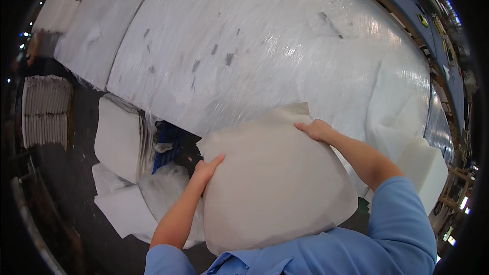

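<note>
Currently holding: a person in blue sleeves is holding a large cream cushion pad [275, 183] against the chest.
Left hand [206, 169]: fingers are curling closed over the pad's left edge.
Right hand [317, 130]: fingers are gripping the pad's top right edge.
Behind: a huge plastic-wrapped white roll [265, 46] is filling the view.
Lower left: white foam pieces [119, 137] are lying on the dark floor [71, 173].

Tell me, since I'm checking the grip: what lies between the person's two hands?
In the head view, only the off-white cushion spans between the left hand and right hand; each grips an upper edge.
</note>
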### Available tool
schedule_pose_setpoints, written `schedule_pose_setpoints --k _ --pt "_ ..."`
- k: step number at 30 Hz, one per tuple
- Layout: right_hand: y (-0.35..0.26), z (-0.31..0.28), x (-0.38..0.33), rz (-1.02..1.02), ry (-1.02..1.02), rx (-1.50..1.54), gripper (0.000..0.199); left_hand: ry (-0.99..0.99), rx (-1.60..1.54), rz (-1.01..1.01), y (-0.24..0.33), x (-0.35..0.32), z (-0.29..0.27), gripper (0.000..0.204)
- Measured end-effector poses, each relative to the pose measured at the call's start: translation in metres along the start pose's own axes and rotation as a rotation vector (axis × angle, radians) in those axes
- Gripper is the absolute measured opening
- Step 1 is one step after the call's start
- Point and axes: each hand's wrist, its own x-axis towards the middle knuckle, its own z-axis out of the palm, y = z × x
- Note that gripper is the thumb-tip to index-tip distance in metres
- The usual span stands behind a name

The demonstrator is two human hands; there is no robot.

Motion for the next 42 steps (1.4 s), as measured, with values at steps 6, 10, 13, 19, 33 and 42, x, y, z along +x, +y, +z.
schedule_pose_setpoints --k 6,10,13,19,33,42 --pt "-0.009 -0.001 0.016 0.015 0.004 -0.029 0.1 0.043 0.044 -0.041 0.014 0.017 0.0 0.121" --pt "-0.011 -0.001 0.027 0.048 0.025 -0.055 0.095 0.055 0.063 -0.01 0.018 0.027 0.001 0.121" --pt "-0.013 0.0 0.03 0.014 0.038 -0.078 0.093 0.043 0.043 -0.019 0.0 0.051 -0.001 0.121" --pt "-0.002 0.004 0.03 0.009 0.081 -0.056 0.092 0.035 0.026 0.031 0.006 0.056 0.003 0.114" --pt "0.045 0.017 0.003 -0.143 0.114 0.29 0.087 -0.402 -0.8 0.216 -0.074 -0.052 -0.005 0.067" --pt "0.103 0.053 -0.128 -0.413 -0.041 0.661 0.099 -0.479 -1.169 0.355 -0.135 -0.134 -0.005 0.052"
